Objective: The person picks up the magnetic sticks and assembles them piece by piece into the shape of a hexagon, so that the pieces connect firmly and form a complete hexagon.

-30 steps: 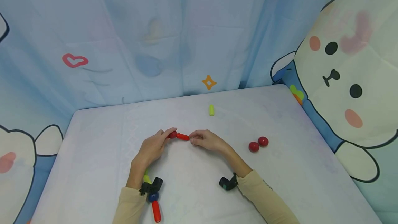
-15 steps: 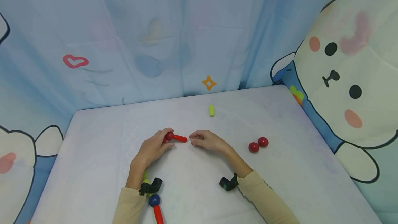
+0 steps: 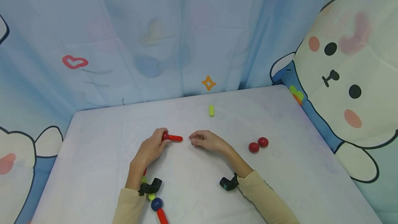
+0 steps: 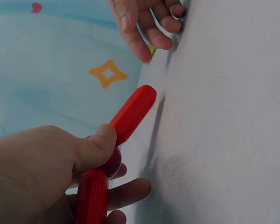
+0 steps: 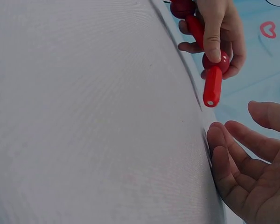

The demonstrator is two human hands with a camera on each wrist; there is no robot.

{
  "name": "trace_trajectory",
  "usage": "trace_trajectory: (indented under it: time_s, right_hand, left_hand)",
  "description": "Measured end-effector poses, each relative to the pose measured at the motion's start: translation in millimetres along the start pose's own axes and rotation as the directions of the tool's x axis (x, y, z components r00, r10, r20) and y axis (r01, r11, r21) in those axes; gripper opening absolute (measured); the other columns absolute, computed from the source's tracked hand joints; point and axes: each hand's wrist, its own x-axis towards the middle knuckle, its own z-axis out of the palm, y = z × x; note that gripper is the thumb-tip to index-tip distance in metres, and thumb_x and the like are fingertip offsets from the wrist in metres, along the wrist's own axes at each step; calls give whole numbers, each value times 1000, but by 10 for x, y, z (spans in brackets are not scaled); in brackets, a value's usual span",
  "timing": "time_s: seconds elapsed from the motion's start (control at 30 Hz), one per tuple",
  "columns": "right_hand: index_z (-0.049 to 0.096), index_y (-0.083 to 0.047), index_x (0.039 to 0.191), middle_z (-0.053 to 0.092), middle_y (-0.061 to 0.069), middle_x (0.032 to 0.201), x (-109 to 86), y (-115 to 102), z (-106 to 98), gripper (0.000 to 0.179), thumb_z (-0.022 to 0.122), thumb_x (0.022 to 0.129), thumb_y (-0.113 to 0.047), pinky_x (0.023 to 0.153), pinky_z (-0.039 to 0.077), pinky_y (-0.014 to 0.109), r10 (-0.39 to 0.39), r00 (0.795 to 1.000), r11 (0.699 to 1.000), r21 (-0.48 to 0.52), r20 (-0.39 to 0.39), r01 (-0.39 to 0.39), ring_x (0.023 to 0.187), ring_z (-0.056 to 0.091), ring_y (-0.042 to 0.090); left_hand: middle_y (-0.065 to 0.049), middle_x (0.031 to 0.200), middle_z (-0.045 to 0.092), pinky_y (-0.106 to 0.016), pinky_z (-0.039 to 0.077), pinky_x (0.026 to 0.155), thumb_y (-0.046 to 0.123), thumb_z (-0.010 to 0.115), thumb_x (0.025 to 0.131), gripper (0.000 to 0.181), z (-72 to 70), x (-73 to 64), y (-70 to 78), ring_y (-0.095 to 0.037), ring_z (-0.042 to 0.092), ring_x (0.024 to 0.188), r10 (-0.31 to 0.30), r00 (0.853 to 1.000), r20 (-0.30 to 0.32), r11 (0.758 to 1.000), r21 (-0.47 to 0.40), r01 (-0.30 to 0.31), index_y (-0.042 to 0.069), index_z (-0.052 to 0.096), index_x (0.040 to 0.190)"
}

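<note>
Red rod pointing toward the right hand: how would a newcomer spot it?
Over the white table, find the left hand gripping a red ball. The rod juts from that ball toward the right hand; unlike the red rod on the ball's other side, its far end is bare.

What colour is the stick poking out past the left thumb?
The stick is bright red; the left wrist view shows it best.

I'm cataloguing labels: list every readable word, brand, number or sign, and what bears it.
None can be read.
Right sleeve: a small dark marking, too small to read.
Held red stick-and-ball piece: no lettering visible.
Curtain: pictures only, including a red heart and an orange star.
</note>
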Motion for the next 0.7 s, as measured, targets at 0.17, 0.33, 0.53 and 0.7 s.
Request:
trace_trajectory:
  time_s: [0.17,0.33,0.53,0.7]
  right_hand:
    - [63,-7,123,67,6,96,-2,-3,-9,31,56,98,-24,77,49,24,4,1000,1000,-2,-3,-4,83,59,13]
    - [63,-9,122,67,4,95,12,4,-12,30,56,98,-24,77,49,24,11,1000,1000,-6,-2,-11,83,59,13]
    - [63,-9,123,68,4,96,7,1,-52,30,57,98,-24,79,50,25,8,1000,1000,-7,4,-8,84,59,13]
    - [63,-9,122,68,5,95,-7,3,-101,30,57,98,-25,78,49,25,2,1000,1000,-8,-12,-2,83,59,14]
  left_hand:
    - [-7,115,56,-32,47,66,21,57,98,29,13,13,-4,-17,54,71,-3,1000,-10,1000,22,4,22,55,128]
    - [-7,118,54,-31,46,66,20,54,100,30,15,8,4,-18,55,73,-40,999,-5,999,-2,40,27,57,129]
    - [-9,119,52,-28,44,64,18,54,99,31,-7,-2,2,-19,54,69,-55,998,-14,998,-8,55,28,56,129]
    - [-11,122,52,-28,44,63,16,55,99,33,-31,-3,-19,-19,53,66,-58,998,-26,998,1,58,28,56,130]
